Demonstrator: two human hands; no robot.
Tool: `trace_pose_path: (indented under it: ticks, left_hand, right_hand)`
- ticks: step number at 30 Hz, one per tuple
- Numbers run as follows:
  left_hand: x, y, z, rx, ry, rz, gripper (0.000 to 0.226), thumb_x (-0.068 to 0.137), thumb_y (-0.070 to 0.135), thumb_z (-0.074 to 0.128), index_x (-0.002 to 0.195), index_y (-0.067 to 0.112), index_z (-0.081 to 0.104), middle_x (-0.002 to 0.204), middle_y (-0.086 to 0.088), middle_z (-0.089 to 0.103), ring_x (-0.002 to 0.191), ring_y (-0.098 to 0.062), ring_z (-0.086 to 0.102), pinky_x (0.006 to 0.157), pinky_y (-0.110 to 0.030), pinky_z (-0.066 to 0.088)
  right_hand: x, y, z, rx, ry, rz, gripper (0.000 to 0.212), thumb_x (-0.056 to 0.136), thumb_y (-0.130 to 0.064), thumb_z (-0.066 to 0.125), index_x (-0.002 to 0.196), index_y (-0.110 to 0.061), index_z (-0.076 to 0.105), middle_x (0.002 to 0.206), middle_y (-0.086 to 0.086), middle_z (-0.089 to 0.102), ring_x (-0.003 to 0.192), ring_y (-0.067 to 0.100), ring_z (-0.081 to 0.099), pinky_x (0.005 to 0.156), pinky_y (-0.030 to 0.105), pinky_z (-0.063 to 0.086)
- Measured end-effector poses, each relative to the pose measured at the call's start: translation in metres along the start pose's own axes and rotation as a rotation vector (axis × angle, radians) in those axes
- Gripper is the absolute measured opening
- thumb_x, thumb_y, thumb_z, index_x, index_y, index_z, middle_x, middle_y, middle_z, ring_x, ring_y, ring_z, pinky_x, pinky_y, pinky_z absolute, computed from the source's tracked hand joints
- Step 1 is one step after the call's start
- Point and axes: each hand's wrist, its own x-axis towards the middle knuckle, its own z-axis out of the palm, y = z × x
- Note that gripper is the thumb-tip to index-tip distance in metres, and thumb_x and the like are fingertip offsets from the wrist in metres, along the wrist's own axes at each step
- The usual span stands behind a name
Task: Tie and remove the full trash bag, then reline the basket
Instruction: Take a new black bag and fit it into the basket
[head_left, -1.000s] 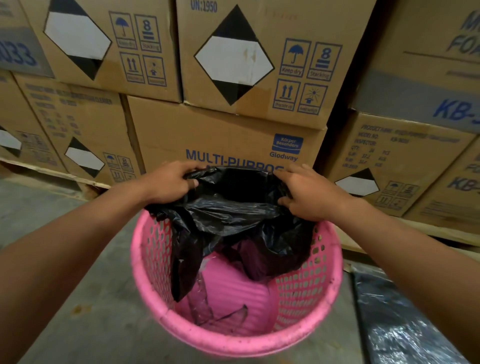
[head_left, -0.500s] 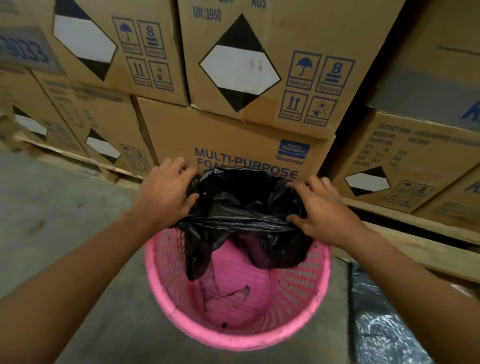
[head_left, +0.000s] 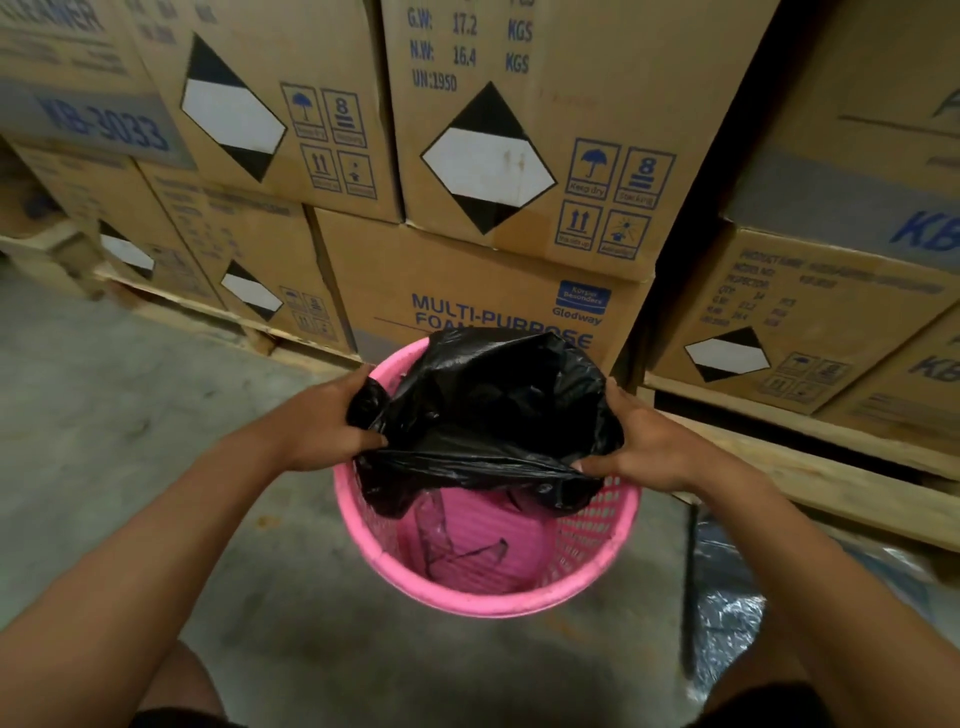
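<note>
A pink basket (head_left: 488, 587) stands on the concrete floor (head_left: 119, 426) just in front of the stacked cardboard boxes (head_left: 519, 171) on their wooden pallet (head_left: 810, 457); a black trash bag (head_left: 493, 415) is spread over the basket's far half, its near edge pulled taut across the opening; the left hand (head_left: 327, 421) is closed on a bunched fold of the bag at the basket's left rim; the right hand (head_left: 649, 447) pinches the bag's edge at the right rim; the basket's pink bottom shows beneath; a crumpled dark plastic sheet (head_left: 727, 608) lies right of the basket.
</note>
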Motion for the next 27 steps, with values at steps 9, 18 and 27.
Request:
trace_pose_path:
  ticks: [9,18,27]
  left_hand:
    - [-0.023,0.004,0.024,0.425,0.275,0.129,0.1,0.075,0.031,0.071,0.158,0.021,0.015,0.167,-0.012,0.01,0.154,-0.031,0.01,0.12,-0.056,0.022]
    - [-0.007,0.028,0.02,0.655,0.314,0.171,0.057,0.072,0.025,0.053,0.129,0.026,0.061,0.133,0.001,0.062,0.116,-0.029,0.058,0.089,-0.044,0.048]
    - [-0.003,0.015,0.033,0.53,0.476,0.153,0.041,0.083,0.019,0.061,0.124,0.023,0.067,0.109,-0.003,0.07,0.096,-0.033,0.056,0.074,-0.042,0.052]
  right_hand:
    - [-0.001,-0.013,0.009,-0.418,0.163,0.009,0.107,0.078,-0.056,0.077,0.16,-0.019,0.02,0.16,0.002,0.02,0.139,0.034,0.02,0.114,0.048,0.029]
    - [0.014,-0.034,0.009,-0.47,0.199,0.04,0.081,0.091,-0.045,0.061,0.158,-0.018,0.024,0.15,0.011,0.031,0.139,0.037,0.025,0.112,0.052,0.031]
    - [0.098,-0.088,0.037,-0.569,0.062,-0.35,0.062,0.108,-0.035,0.037,0.162,-0.016,0.014,0.171,0.008,0.005,0.157,0.027,-0.001,0.126,0.051,0.006]
